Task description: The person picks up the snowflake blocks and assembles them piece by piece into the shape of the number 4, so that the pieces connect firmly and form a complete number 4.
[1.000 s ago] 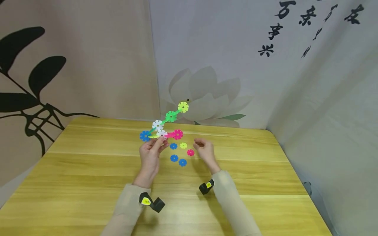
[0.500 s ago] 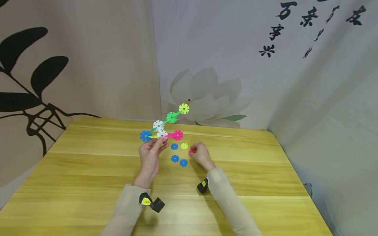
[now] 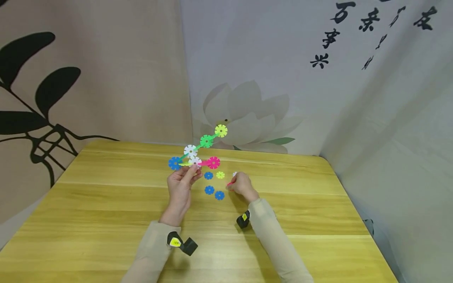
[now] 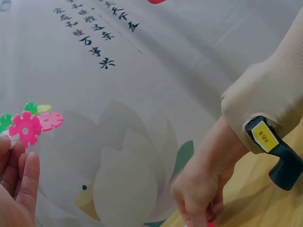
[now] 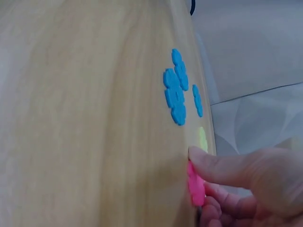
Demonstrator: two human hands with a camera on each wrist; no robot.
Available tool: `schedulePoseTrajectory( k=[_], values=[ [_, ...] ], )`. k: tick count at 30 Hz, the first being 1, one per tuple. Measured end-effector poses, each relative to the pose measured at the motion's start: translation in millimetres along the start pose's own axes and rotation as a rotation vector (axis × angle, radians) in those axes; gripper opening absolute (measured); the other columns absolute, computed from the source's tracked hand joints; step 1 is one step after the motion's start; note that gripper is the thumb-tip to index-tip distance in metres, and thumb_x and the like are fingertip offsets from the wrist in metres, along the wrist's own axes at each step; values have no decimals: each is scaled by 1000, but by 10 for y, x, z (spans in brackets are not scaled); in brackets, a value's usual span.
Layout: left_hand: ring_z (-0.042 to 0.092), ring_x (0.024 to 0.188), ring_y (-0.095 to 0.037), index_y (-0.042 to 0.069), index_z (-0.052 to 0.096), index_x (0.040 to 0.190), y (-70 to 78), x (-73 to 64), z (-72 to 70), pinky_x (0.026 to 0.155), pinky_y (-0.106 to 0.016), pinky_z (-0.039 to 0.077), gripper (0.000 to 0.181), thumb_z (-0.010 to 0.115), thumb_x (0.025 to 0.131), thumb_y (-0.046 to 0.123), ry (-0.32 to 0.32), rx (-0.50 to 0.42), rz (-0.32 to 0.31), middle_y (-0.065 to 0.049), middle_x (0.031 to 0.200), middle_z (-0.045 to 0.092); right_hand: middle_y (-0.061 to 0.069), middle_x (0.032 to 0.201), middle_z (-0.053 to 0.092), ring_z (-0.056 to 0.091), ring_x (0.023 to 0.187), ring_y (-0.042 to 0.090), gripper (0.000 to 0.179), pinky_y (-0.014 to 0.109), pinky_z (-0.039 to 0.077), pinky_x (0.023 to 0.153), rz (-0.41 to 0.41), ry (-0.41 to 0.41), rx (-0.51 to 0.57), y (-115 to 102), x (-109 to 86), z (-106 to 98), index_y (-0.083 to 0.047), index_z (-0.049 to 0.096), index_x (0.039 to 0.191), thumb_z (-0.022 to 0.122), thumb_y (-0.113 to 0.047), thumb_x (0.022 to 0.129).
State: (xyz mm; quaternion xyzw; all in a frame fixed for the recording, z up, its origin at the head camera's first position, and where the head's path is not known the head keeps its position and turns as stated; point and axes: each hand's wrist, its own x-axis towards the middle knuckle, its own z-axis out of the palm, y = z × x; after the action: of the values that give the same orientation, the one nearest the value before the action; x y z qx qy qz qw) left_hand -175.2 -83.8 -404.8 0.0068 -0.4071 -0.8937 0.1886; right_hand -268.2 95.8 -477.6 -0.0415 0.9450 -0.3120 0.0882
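My left hand (image 3: 179, 186) holds up a chain of interlocking snowflake discs by a white disc (image 3: 195, 161). The chain has a blue disc (image 3: 175, 163) at its left. One branch climbs through white and green discs to a yellow disc (image 3: 221, 131); the other ends in a pink disc (image 3: 213, 162). My right hand (image 3: 242, 186) pinches a loose pink disc (image 5: 196, 185) between thumb and fingers, low over the table. A white disc (image 3: 235, 173) shows partly behind that hand.
Three blue discs, the nearest one (image 3: 219, 195) toward me, and a yellow disc (image 3: 220, 175) lie on the wooden table (image 3: 318, 204) between the hands. A printed cloth backdrop (image 3: 255, 47) hangs behind the table's far edge.
My right hand has come down and left onto the loose pink disc and now pinches it, tilting it. A white disc has come into sight behind that hand. The left hand stays nearly still.
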Motion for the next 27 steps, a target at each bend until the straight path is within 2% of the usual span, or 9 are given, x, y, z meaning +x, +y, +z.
schedulePoseTrajectory(
  k=[10,17,19,21,23,27],
  values=[
    [66,65,-10,9,65,67,-7,3,-3,65,-24,59,29,56,86,-11,2,6,-3,-2,70,69,2,66,58,48,60,14,24,21,40,50,19,-28,-30,-22,-27,-35,-4,60,67,82,-13,72],
    [66,66,-11,8,65,67,-23,15,-14,65,-24,59,28,57,87,-10,8,15,-6,-2,71,69,4,72,56,48,65,15,21,21,41,53,-46,21,36,10,-61,-38,-4,58,75,79,-8,74],
    [66,66,-11,8,64,67,-27,20,-17,65,-24,59,27,57,87,-9,7,19,-6,-2,71,69,5,73,57,49,65,15,16,21,43,53,-70,37,80,23,-92,-58,-3,61,78,76,-6,77],
    [66,66,-11,8,64,67,-26,21,-16,65,-25,59,28,57,87,-9,6,20,-8,-2,71,69,7,74,59,52,63,15,10,22,46,52,-68,39,174,23,-135,-90,1,63,83,72,-4,80],
    [66,66,-11,9,64,67,-31,22,-17,65,-24,59,28,57,87,-9,8,27,-13,-2,71,69,8,75,61,55,60,14,8,24,52,53,-54,40,289,11,-190,-132,4,65,87,68,-2,83],
    [65,66,-11,9,63,66,-47,9,-18,66,-25,59,27,58,87,-8,14,49,-30,-2,71,69,10,75,64,59,56,12,11,28,58,57,-9,23,595,-47,-309,-234,9,65,93,64,0,87]
  ],
)
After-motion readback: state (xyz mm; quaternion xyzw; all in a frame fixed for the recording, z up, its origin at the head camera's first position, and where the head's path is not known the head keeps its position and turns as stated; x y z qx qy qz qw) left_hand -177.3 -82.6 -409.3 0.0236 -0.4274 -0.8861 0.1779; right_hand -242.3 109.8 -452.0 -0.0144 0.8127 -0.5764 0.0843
